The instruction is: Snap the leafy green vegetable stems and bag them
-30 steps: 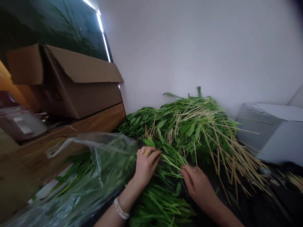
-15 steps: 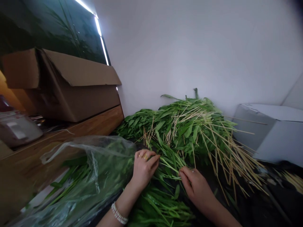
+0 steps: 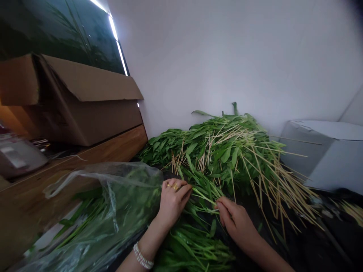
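A few leafy green stems (image 3: 204,197) stretch between my two hands, low in the middle of the view. My left hand (image 3: 173,198), with gold rings, pinches them at one end with bent fingers. At their other end, the thumb and fingers of my right hand (image 3: 236,223) are pressed together on them; the fingertips are partly hidden. Behind lies a big heap of leafy greens (image 3: 167,145), with many thin wooden sticks (image 3: 283,196) poking out toward the right. More loose greens (image 3: 193,247) lie below and between my forearms.
A clear plastic bag (image 3: 127,211) holding greens lies at left, beside a wooden ledge (image 3: 124,145). An open cardboard box (image 3: 104,117) and a blurred jar (image 3: 21,155) stand on the ledge. At right sits a white box (image 3: 337,162) against the wall (image 3: 227,56).
My right hand has shifted slightly to the right, keeping its pinch on the stems. The left hand has barely moved. The whole view has shifted a little.
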A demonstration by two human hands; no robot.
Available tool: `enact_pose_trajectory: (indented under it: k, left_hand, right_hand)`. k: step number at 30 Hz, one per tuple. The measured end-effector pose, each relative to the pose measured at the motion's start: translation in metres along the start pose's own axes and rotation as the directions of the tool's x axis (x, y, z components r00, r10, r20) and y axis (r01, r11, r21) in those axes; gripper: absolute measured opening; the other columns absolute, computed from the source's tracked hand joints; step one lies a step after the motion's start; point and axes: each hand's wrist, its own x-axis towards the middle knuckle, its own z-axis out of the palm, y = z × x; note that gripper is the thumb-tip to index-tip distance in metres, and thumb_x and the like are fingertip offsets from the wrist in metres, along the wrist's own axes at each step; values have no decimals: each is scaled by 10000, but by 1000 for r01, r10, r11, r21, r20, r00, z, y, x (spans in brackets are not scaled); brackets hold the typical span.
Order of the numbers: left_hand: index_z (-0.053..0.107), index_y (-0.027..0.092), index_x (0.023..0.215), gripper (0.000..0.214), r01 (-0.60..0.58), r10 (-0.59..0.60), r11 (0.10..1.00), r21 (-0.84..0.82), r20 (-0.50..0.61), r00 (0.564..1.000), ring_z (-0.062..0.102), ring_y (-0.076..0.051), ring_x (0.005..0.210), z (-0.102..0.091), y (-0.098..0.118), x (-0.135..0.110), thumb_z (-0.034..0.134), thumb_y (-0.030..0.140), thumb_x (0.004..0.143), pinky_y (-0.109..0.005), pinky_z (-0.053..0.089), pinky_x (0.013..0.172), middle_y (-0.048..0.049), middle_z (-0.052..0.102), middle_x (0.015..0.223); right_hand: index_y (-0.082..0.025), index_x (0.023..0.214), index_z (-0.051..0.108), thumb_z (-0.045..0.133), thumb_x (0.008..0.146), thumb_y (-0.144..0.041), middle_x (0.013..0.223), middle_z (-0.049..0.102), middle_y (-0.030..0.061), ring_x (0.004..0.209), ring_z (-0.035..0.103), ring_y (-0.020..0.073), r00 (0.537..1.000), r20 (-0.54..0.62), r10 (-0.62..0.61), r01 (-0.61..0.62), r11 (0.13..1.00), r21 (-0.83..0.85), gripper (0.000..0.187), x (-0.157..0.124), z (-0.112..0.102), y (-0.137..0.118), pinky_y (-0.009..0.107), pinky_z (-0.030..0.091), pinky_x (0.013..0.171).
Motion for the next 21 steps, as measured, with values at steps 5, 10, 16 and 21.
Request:
enact_pose_trajectory:
  k: [5,10,16,21]
  left_hand:
    - [690,261,971,135,-19,19,1000,9,-1,1000,595,-178,869,-1,1,0,605,217,876,-379,352,825,-16,717,914]
    - [699,257,904,120,30,-30,999,-12,-46,998,603,-184,843,0,3,1,630,188,835,-387,367,819,-5,720,863]
    - [659,208,797,86,308,-338,939,-151,-260,904,597,-191,817,-5,-13,5,583,179,824,-361,451,789,-22,667,805]
    - [560,204,960,131,292,-379,914,-280,-337,862,596,-172,906,-7,-13,3,437,175,925,-333,465,838,-40,634,932]
  right_hand:
    - [-241,759,465,294,968,-389,556,515,-24,549,516,162,1000,-6,6,-6,1000,-14,308,1,-1,0,260,351,572]
    - [-236,763,491,309,975,-346,591,552,-15,584,526,167,998,-8,-70,68,986,-149,300,1,1,4,265,349,593]
    - [-227,787,526,318,979,-277,606,577,-22,562,532,151,978,-84,-190,155,935,-318,286,2,-3,8,265,349,604]
    - [-216,819,546,330,980,-231,650,605,-14,602,558,149,950,-134,-283,205,887,-414,270,3,-5,5,278,343,653]
